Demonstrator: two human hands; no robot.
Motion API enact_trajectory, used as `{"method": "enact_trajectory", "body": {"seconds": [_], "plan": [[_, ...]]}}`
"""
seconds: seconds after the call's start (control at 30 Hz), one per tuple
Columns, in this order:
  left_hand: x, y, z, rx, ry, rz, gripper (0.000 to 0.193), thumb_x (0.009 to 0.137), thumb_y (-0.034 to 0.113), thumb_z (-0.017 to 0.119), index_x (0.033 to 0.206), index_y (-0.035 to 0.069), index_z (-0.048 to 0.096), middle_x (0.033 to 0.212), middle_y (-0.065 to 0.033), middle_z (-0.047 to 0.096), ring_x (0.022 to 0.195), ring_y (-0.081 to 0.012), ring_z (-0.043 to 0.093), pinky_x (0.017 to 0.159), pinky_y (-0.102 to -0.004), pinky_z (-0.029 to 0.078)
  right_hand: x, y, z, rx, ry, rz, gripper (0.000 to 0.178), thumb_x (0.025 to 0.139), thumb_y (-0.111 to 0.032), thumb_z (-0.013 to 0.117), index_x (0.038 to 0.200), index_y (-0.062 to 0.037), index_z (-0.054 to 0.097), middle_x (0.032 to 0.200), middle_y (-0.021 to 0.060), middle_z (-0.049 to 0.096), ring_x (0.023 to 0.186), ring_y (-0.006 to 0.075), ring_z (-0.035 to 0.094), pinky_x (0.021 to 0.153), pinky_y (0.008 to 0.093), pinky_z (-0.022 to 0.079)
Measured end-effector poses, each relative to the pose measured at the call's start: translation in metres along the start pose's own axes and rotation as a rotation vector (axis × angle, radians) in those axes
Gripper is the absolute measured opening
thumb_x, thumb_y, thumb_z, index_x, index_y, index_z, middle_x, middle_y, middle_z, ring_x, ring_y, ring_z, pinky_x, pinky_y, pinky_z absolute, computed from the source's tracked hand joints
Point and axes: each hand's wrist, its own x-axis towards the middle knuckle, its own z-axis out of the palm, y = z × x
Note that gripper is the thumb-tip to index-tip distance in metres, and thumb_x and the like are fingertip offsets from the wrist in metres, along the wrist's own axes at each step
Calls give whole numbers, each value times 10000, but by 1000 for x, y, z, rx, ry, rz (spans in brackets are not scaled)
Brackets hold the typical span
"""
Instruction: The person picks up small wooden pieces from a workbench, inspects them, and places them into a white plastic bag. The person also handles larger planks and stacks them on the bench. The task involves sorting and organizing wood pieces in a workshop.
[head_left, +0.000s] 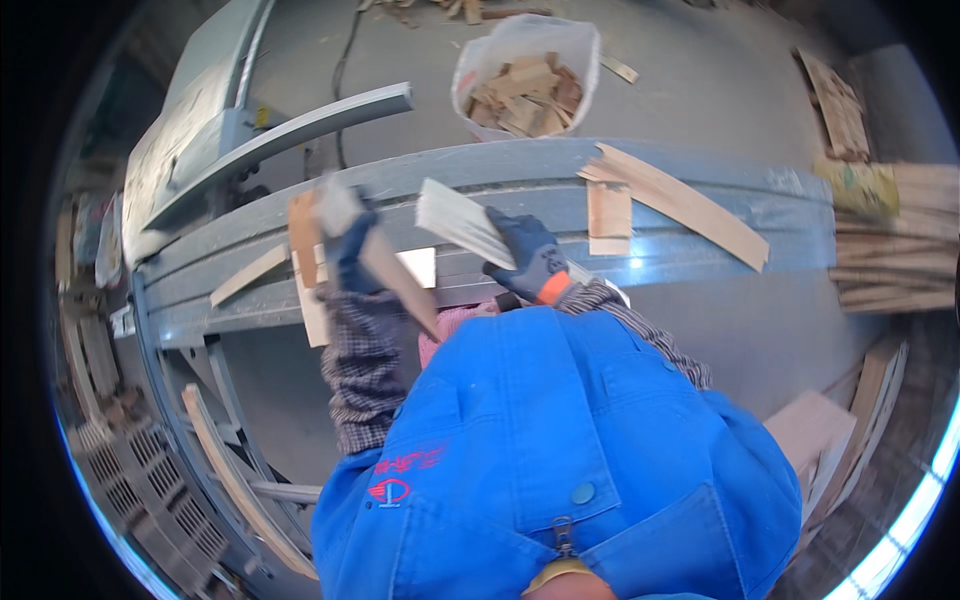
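Observation:
My left hand (352,255), in a dark work glove, is closed around a wooden board (395,275) that slants down toward my body; both are smeared by motion. My right hand (530,250), in a grey and dark blue glove with an orange cuff, grips a pale, ridged piece of wood (460,218) that looks like thin strips laid together. Both pieces are held above a long grey metal bench (500,168). Beside my left hand lie a brown wood piece (302,225) and a thin strip (248,275). The fingers of my left hand are partly hidden.
A short wood piece (609,225) and a long curved board (690,205) lie on the bench at right. Beyond it stands a white sack (590,60) of wood offcuts. A grey metal rail (300,130) crosses the bench's left end. Stacked boards (890,250) sit at far right.

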Motion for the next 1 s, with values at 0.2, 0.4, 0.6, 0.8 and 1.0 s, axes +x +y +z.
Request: {"method": "enact_trajectory", "body": {"seconds": [0.2,0.4,0.6,0.8,1.0], "plan": [[-16,68,-26,558,-107,483,966,677,250,853,1477,103,332,1342,-167,491,1193,-326,509,1032,-417,419,10,-16,-1,-232,-130,136,848,679,-428,740,1445,-225,435,1157,149,545,1103,336,499,958,473,390],[-36,27,19,983,-381,298,1072,635,395,849,1505,163,267,1243,-186,536,1131,-375,533,991,-463,427,40,-4,-52,-530,-200,223,819,723,-461,719,1456,-253,418,1235,133,526,1169,307,473,1002,458,353],[-57,1,67,1262,-741,487,1124,580,509,848,1488,175,276,1413,-147,417,1295,-355,411,1080,-477,333,46,8,-84,-623,-182,130,868,715,-494,748,1474,-272,389,1346,125,493,1249,306,442,1081,462,298],[-70,78,68,753,-236,940,858,579,460,864,1245,37,528,1259,-168,516,1176,-359,491,975,-489,416,46,7,-82,-401,-291,190,785,737,-415,707,1452,-274,417,1309,131,525,1199,325,498,1033,450,380],[-63,97,70,538,-85,627,780,646,356,857,1256,21,504,1219,-163,535,1090,-348,555,952,-452,450,46,-10,-84,-204,-131,142,811,716,-438,727,1435,-198,439,1201,173,558,1136,361,533,1007,468,399]]}}
